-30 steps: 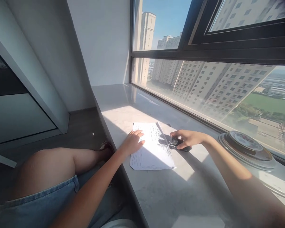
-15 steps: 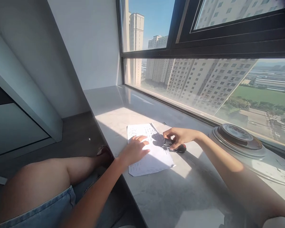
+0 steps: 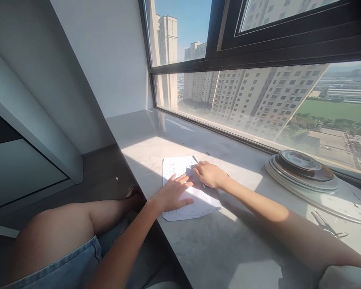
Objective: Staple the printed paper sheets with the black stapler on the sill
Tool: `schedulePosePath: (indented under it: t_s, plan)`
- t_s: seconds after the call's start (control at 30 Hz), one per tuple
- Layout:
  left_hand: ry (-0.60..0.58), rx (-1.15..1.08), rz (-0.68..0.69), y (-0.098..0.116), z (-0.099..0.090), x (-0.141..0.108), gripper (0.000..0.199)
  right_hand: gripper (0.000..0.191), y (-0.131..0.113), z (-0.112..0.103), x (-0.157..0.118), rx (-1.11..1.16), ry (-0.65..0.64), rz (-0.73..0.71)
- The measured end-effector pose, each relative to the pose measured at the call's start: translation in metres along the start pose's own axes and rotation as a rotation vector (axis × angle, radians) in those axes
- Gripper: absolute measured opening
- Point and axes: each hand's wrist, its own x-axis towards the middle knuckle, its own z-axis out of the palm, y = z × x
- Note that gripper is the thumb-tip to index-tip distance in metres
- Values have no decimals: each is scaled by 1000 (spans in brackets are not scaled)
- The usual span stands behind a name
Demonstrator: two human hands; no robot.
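Sunlight is slanting across a pale counter [image 3: 192, 241] as a person is bending both bare hands to a stack of written sheets [image 3: 200, 206]. The left hand [image 3: 174, 195] is lying palm down on the pages, its fingers spreading apart and pinching nothing. Just beside its fingertips, the right hand [image 3: 210, 174] is pressing in over the far right edge of the sheets, knuckles up — and covering most of a dark object [image 3: 208, 186], which is barely peeking out under the palm. Whether the right fingers are clamping on that object, the view is not letting one tell. The sheets are lying flat below both hands, extending toward the person from the right hand's grip, and their near right corner is lifting slightly.

Beyond the right hand, toward the window [image 3: 289, 44], a small dark piece is sitting on the counter [image 3: 207, 154]. Well to the right of that hand — past the wrist — a stack of plates [image 3: 326, 186] is standing by the glass, while pale tower blocks [image 3: 258, 94] are rising outside. To the left of the left hand, below counter level, the person's denim shorts [image 3: 60, 261] are showing above a bare knee.
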Motion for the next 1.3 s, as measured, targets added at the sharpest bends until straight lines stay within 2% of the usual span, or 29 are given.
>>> schedulePosePath:
  t_s: [0.13,0.23,0.3,0.37,0.43,0.47,0.5,0.57,0.6,0.67,0.73,0.8,0.83,0.93,1.03,1.1,1.13,1.23,1.3]
  plan:
    - [9,-27,-5,-1,3,-1,63,44,-16,8,-5,-182,62,108]
    - [-4,-20,-16,0,2,-2,64,45,-12,0,-1,-71,8,85]
    - [5,-19,-22,0,1,-2,63,51,3,-14,2,189,-69,-31]
    - [20,-31,-19,0,1,-2,62,55,26,-30,1,469,-139,-225]
    - [23,-47,-11,1,1,-2,62,51,51,-43,-3,547,-293,-417]
    - [19,-55,-8,1,0,-2,62,51,64,-48,-6,540,-373,-459]
    - [15,-65,-8,2,0,-2,63,52,75,-53,-9,515,-454,-463]
    - [13,-89,-8,2,-1,-2,64,53,95,-61,-13,450,-557,-375]
    - [15,-103,-4,1,-1,-3,64,52,103,-65,-14,417,-569,-316]
    - [23,-131,14,0,0,-3,59,47,110,-72,-14,379,-491,-221]
    - [40,-151,44,0,2,-4,51,44,102,-72,-11,428,-295,-136]
    - [73,-154,80,1,4,-4,43,41,77,-61,-7,526,-93,-28]
    - [98,-147,97,3,5,-5,39,39,60,-51,-4,549,-35,14]
    - [217,-122,113,5,3,-10,29,23,8,-13,3,430,20,12]
    - [394,-108,-13,-6,-5,-22,39,17,-23,15,4,293,107,-28]
    - [455,-69,-144,-22,-9,-33,36,15,-26,18,1,242,97,-15]
    - [447,-38,-205,-31,-11,-38,31,16,-23,15,-1,229,59,6]
    - [408,17,-367,-54,-10,-51,24,22,0,-3,-6,189,-110,77]
    - [399,46,-410,-60,-7,-55,22,32,19,-18,-10,177,-202,121]
